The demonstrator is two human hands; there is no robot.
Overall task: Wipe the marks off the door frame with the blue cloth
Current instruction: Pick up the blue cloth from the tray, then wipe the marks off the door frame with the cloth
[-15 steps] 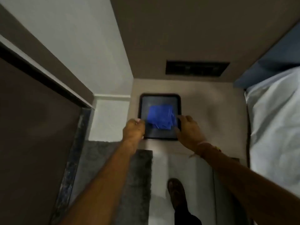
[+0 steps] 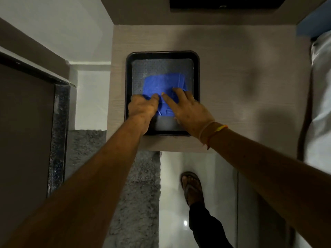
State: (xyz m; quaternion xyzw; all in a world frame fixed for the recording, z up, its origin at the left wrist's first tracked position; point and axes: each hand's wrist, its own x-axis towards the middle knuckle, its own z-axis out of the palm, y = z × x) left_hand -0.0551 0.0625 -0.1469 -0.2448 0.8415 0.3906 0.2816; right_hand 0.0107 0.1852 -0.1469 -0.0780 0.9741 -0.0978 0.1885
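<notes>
Both your bare forearms reach straight out ahead of you over the pale wood-grain tabletop [image 2: 232, 72], and both hands meet on the folded blue cloth [image 2: 161, 85]. Your left hand [image 2: 142, 109] is curled, knuckles up, with the fingers bent down onto the near left part of the cloth; it looks closed on the fabric there, though the fingertips themselves are hidden under the hand. Your right hand [image 2: 188, 109] lies flatter, palm down, fingers spread and pressing on the near right part of the cloth; you cannot tell from here whether it pinches the fabric or only rests on it. A thin band of yellow and orange thread [image 2: 217, 129] circles your right wrist.

The cloth is a bright, saturated blue, folded into a rough rectangle with layered edges showing at its far right corner, and it has a fine textured weave. A loose thread or tag shows at its near edge, between your two hands. It lies inside the black rectangular tray with rounded corners [image 2: 196, 74], on the tray's grey dotted liner, towards the near half and a little right of centre. The tray sits on the tabletop near its front edge.

To your left stands the dark door frame [image 2: 59, 133], well apart from the cloth. Below, your sandalled foot [image 2: 191, 187] stands on the glossy white floor beside a grey shaggy mat [image 2: 141, 194].
</notes>
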